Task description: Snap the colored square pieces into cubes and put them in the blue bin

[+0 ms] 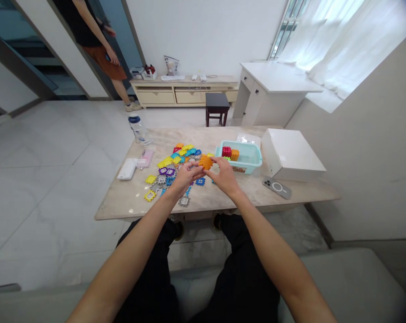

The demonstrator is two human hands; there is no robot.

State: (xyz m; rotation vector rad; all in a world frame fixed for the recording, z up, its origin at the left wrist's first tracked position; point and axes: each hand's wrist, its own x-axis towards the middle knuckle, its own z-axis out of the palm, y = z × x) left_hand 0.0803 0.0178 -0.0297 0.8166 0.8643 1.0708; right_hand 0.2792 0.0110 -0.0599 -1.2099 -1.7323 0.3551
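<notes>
Nearest are the person's dark trousers (pixel 156 273), with both forearms stretched forward over the near edge of the tabletop (pixel 118 204). A grey tile (pixel 184 201) lies close to that edge, left of centre; the phone (pixel 277 187) lies well to the right, back facing up.

Over the middle, the left hand (pixel 187 177) and right hand (pixel 226 177) meet at the orange piece (pixel 206 162). Both are nearly closed, pinching it between thumbs and fingertips from opposite sides. Whether it is one tile or several pressed together, I cannot tell.

Left of the hands and partly behind them spread loose yellow, blue, purple and grey tiles (pixel 151 179), some overlapping. Just right of the orange piece stands the tub (pixel 252 155), its long axis running left to right. The right hand is the nearer one, its knuckles overlapping the tub's near left corner in view. A red stack (pixel 226 151) and an orange stack (pixel 235 155) sit in the tub's left part.

Beyond the phone is the white box (pixel 293 154); the bottle (pixel 139 130) stands at the far left corner. Farther off are a stool (pixel 217 101), a low cabinet (pixel 189 96) and a standing person (pixel 100 54).
</notes>
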